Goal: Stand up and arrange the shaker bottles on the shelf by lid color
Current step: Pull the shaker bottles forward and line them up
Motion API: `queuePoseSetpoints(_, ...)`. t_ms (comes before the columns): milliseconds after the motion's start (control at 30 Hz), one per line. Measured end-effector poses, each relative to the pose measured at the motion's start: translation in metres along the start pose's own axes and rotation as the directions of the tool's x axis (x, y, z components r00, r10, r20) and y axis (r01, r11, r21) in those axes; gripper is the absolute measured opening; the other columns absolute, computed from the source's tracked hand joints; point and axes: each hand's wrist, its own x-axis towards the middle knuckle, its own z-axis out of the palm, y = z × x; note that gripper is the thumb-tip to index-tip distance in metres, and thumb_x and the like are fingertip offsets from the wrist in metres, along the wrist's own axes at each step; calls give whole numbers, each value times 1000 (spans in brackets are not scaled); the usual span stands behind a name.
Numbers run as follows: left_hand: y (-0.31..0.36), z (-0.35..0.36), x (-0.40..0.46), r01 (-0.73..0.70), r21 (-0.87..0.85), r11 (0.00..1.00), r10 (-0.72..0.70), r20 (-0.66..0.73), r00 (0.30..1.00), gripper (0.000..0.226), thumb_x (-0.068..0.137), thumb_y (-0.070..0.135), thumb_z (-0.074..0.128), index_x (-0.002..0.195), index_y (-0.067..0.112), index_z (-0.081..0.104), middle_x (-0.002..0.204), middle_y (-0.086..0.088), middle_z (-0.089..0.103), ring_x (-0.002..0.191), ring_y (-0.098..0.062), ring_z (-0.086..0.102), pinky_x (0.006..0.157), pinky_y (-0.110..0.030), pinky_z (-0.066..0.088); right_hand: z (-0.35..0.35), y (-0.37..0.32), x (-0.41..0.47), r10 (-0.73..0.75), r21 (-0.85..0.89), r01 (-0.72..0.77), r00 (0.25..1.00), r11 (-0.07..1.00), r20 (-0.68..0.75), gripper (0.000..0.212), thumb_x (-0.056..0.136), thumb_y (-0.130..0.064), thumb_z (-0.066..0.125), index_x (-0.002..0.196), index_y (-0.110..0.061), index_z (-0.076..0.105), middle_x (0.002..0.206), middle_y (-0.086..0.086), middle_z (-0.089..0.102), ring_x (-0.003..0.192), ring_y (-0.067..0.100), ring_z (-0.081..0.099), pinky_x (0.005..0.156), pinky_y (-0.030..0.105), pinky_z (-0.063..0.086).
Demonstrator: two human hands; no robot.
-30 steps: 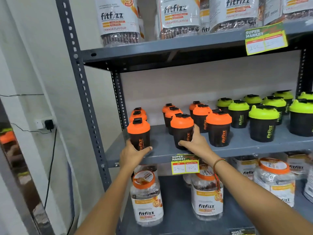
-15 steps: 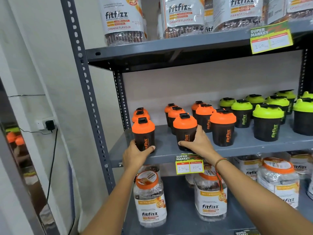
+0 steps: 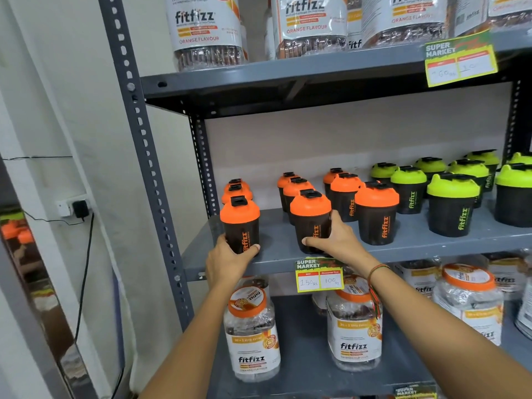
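Black shaker bottles stand upright on the grey middle shelf (image 3: 417, 249). Several with orange lids fill the left half, several with green lids (image 3: 452, 203) the right half. My left hand (image 3: 227, 260) grips the base of the front-left orange-lid shaker (image 3: 240, 223) at the shelf's front edge. My right hand (image 3: 336, 240) wraps around the lower part of a second orange-lid shaker (image 3: 311, 217) in the front row. Another orange-lid shaker (image 3: 377, 214) stands just right of it, untouched.
A yellow price tag (image 3: 319, 276) hangs from the shelf edge under my right hand. Clear fitfizz jars (image 3: 253, 332) fill the shelf below and the shelf above (image 3: 207, 33). The perforated grey upright (image 3: 149, 168) bounds the left side. A wall socket (image 3: 73, 208) with cable is at left.
Both hands keep their grip on the same two orange-lid shakers. The two bottles stay at the shelf front; only the camera view has shifted slightly.
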Motion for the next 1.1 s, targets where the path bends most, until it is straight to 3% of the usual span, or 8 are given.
queuePoseSetpoints(233,1,-1,-7,-5,-124,992,5,-7,1000,97,63,62,76,140,20,36,134,-10,58,124,-34,53,98,-53,47,-3,0,-2,-24,28,25,1000,999,-8,89,60,-56,82,130,-27,36,127,-4,54,120,20,53,97,45,50)
queuePoseSetpoints(367,10,4,-32,-83,-316,945,-12,-286,958,105,65,71,68,147,30,17,153,-2,34,139,-23,34,106,-46,35,-9,4,-8,-3,188,15,998,982,-67,99,65,-56,81,146,-32,29,142,-1,46,126,16,48,104,41,44)
queuePoseSetpoints(500,44,24,-64,-503,-194,842,345,-524,779,68,81,52,64,137,26,35,139,-2,37,130,-9,35,103,-22,33,-16,10,-25,-148,94,189,932,978,-331,61,77,-58,68,131,-44,43,125,-10,53,107,-2,54,86,24,51)
queuePoseSetpoints(600,78,59,-88,-832,-21,554,751,-418,510,54,88,28,64,135,14,41,141,-8,36,137,-24,35,113,-34,32,-35,18,-40,-352,-80,353,832,932,-429,40,85,-47,63,122,-38,53,114,-15,56,105,-3,56,77,17,50)
queuePoseSetpoints(667,104,82,-105,-882,-75,465,825,-324,463,50,90,24,61,135,12,42,144,-7,36,140,-22,34,115,-33,30,-56,27,-47,-446,-182,412,750,893,-488,29,89,-38,62,116,-28,60,108,-12,59,99,4,58,78,22,51)
queuePoseSetpoints(767,140,113,-120,-767,-249,592,761,-142,633,62,91,30,59,144,15,31,153,-4,30,144,-13,26,117,-24,23,-97,49,-49,-509,-309,409,608,859,-609,26,89,-30,63,112,-17,63,107,-3,60,100,15,57,88,24,45)
queuePoseSetpoints(900,172,155,-112,-519,-254,816,557,107,823,100,82,51,63,152,17,1,162,-3,7,148,-13,7,118,-23,10,-158,85,-41,-351,-270,226,564,936,-747,56,83,-27,70,132,-13,47,129,10,47,122,23,45,104,21,34)
queuePoseSetpoints(1100,194,182,-77,-155,-206,966,196,193,961,115,54,66,76,146,23,21,149,-5,39,133,-26,42,102,-40,40,-220,139,-18,26,-125,-114,830,986,-557,118,63,-65,75,153,-18,16,152,11,35,138,26,40,111,45,38)
